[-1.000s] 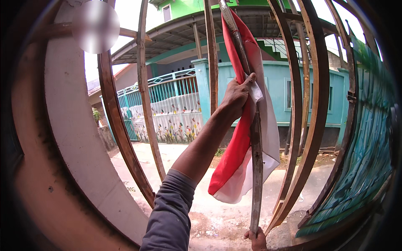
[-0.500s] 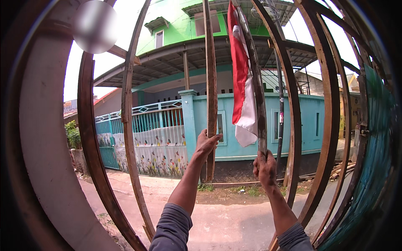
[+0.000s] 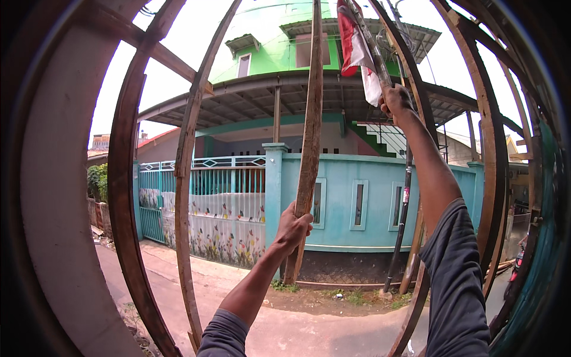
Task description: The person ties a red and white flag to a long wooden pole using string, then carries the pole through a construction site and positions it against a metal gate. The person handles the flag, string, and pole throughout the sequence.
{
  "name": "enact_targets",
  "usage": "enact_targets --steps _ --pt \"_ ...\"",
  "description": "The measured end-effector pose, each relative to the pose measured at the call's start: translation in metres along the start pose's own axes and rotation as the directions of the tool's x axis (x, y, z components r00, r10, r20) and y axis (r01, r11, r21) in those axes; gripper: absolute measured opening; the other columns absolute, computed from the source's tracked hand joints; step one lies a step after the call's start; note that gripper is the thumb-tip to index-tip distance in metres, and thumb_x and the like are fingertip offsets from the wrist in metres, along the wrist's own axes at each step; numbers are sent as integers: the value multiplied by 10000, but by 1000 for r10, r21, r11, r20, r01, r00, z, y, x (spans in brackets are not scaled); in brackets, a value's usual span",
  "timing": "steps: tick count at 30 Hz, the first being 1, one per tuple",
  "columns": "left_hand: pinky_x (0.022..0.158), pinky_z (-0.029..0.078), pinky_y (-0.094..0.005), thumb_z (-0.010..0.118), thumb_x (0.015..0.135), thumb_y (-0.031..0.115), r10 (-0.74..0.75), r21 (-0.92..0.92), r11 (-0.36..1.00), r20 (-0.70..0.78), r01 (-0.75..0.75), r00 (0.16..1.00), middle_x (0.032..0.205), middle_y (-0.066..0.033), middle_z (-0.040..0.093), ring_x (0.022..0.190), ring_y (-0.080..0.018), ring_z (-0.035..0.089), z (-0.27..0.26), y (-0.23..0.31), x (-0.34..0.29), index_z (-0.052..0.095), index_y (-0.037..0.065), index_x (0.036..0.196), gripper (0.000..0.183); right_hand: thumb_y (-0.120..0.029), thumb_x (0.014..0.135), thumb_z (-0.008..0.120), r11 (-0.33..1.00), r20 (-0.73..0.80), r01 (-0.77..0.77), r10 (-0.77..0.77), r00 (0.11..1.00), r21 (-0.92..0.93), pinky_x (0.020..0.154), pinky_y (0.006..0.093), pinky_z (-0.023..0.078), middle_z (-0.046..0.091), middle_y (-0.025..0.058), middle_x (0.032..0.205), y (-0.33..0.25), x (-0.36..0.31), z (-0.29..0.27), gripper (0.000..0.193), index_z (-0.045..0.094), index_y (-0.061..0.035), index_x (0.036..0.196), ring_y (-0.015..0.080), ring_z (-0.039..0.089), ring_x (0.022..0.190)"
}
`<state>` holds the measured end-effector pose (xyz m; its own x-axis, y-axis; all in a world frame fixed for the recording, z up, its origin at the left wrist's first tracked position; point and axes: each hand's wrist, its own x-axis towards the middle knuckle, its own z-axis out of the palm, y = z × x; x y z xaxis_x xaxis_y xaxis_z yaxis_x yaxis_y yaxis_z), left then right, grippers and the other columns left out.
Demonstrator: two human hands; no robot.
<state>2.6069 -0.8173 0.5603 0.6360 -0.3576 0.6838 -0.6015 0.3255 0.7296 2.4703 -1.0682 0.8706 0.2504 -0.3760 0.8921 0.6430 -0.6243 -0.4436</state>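
Near the lower end of a long wooden plank (image 3: 310, 131), my left hand (image 3: 294, 228) is closed, its fingers wrapped round the wood. The plank rises nearly upright past the top of the view, and its lower end hangs free below my hand. Raised on the right, my right hand (image 3: 396, 100) grips the lower end of a flagpole (image 3: 370, 41). A red and white flag (image 3: 358, 50) hangs along the pole, its white tip beside my right hand. The pole leans up to the left, out of the picture.
Upright wooden posts (image 3: 184, 154) stand around me, joined by a crossbar (image 3: 169, 62) at upper left. A pale pillar (image 3: 56, 178) fills the left side, teal sheeting (image 3: 535, 273) the right. Beyond lie a road (image 3: 297, 327), a turquoise wall (image 3: 339, 166) and a gate (image 3: 226, 172).
My right hand has lifted the flagpole and flag well upward and slightly right. My left hand has stayed on the plank, whose lower end now tilts a little to the left.
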Motion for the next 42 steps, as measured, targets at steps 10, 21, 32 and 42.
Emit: enact_targets --steps 10,21,32,42 --pt "638 569 -323 637 853 40 19 -123 992 86 -8 996 979 -93 590 750 -159 635 -24 -18 -5 318 115 1579 797 -239 1006 447 995 29 71 -73 997 63 471 298 405 632 104 907 -40 45 45 310 518 -5 1197 148 532 606" --pt "670 571 -320 649 878 38 5 -305 950 237 70 971 957 -81 605 744 -149 623 -45 -39 -19 270 104 1601 819 -293 1049 466 993 -12 117 -118 993 -19 437 249 398 627 82 889 -41 60 87 269 538 -41 1113 88 492 565" --pt "759 611 -371 665 834 47 -20 -316 943 253 102 967 1017 -144 628 830 -196 695 -54 -70 -30 421 8 1416 632 -228 1022 490 986 -69 162 -164 984 -25 407 244 359 582 74 797 -32 66 87 190 517 -41 1044 76 468 524" --pt "751 614 -371 670 828 7 -10 -334 938 231 89 973 1016 -140 644 845 -200 701 -55 -100 -27 446 14 1367 583 -259 1065 448 917 -70 258 -291 954 -305 394 229 362 552 50 809 -60 83 65 266 517 -7 1117 68 461 543"
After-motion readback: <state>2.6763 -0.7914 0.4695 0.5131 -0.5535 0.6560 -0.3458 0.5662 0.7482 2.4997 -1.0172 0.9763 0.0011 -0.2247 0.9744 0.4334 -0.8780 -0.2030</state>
